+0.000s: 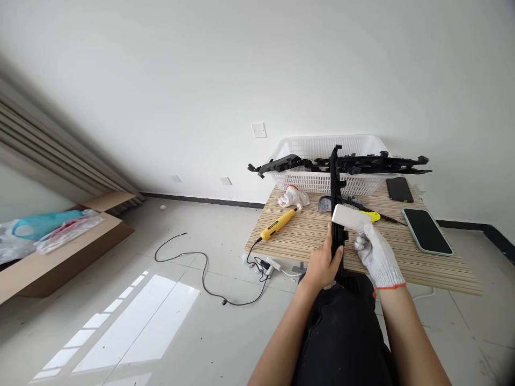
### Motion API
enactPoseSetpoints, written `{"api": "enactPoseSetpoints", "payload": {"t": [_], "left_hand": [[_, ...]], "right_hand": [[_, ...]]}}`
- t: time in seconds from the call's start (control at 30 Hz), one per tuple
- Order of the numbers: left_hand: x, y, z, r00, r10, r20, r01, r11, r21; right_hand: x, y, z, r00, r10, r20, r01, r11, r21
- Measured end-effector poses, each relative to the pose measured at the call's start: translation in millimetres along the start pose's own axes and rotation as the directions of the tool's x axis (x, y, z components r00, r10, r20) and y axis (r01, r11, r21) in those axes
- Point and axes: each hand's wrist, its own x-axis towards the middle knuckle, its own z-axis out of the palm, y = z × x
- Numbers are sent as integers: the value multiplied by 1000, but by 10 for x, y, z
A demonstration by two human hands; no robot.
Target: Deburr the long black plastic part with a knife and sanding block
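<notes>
My bare left hand (pixel 323 261) is wrapped round the lower part of a long black plastic strip (pixel 335 185), which stands nearly upright over the table's front edge. A white knitted glove with an orange cuff covers my right hand (pixel 377 256). Its fingers pinch the right end of a white block (pixel 351 217), whose left end lies in front of the strip. Just behind the block, a yellow-handled tool (pixel 374 216) is partly hidden. More black plastic strips (pixel 386 162) lie across the white basket (pixel 314 181) at the back of the table.
On the wood-grained table (pixel 446 276) are a yellow corded tool (pixel 278 224), a white glove (pixel 294 197), a grey cloth (pixel 324 203) and two phones (pixel 427 231) (pixel 399 190). A black cable (pixel 206 268) runs over the floor, left of the table. A cardboard box (pixel 60 257) stands far left.
</notes>
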Motion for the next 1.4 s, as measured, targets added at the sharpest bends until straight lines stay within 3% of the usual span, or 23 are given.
{"api": "enactPoseSetpoints", "payload": {"t": [0.53, 0.67, 0.83, 1.07, 1.4], "left_hand": [[25, -4, -8, 995, -100, 15, 100, 995, -17], [24, 1, -16, 996, -81, 27, 83, 995, -61], [39, 9, -29, 987, -137, 88, 143, 988, -66], [115, -12, -65, 979, -148, 143, 163, 982, -97], [48, 36, -8, 977, -203, 72, 206, 977, -48]], "right_hand": [[20, 32, -12, 1000, -18, 3, 18, 1000, 9], [2, 34, 4, 996, 33, 81, -30, 998, -49], [13, 17, 7, 1000, -10, 0, 10, 1000, 23], [92, 26, -13, 1000, -3, 20, 3, 1000, -2], [107, 11, -13, 997, -9, 72, 12, 999, -30]]}}
